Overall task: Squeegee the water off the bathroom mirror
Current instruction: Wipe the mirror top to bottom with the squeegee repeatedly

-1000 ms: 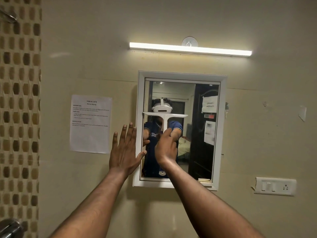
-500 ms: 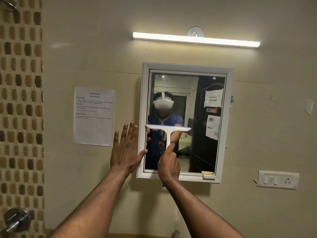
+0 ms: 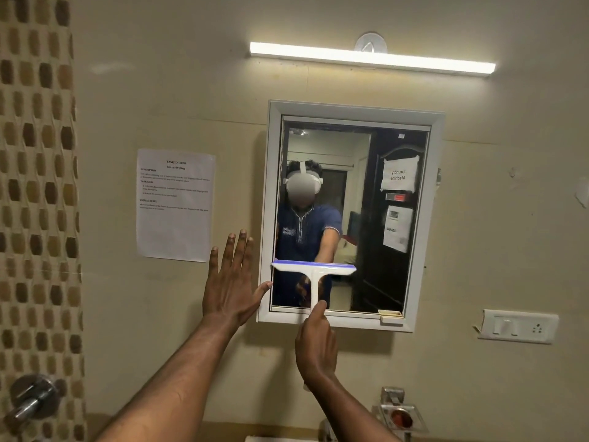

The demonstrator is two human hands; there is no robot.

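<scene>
A white-framed mirror (image 3: 427,218) hangs on the beige wall. A white T-shaped squeegee (image 3: 314,270) with a blue blade edge lies flat against the lower left part of the glass, its blade level. My right hand (image 3: 315,346) grips the squeegee's handle below the mirror's bottom frame, index finger stretched up along the stem. My left hand (image 3: 231,282) is flat on the wall with fingers spread, its thumb touching the mirror's left frame. The glass reflects a person in a headset and a dark door.
A printed paper sheet (image 3: 175,204) is taped left of the mirror. A tube light (image 3: 371,59) glows above. A switch plate (image 3: 518,327) sits at lower right. A chrome soap holder (image 3: 396,413) and tap (image 3: 30,400) flank the bottom; brown mosaic tiles (image 3: 35,186) line the left.
My right hand has drawn the squeegee down the glass from mid-height to near the bottom frame. The left hand stays pressed on the wall. The camera view has tilted downward.
</scene>
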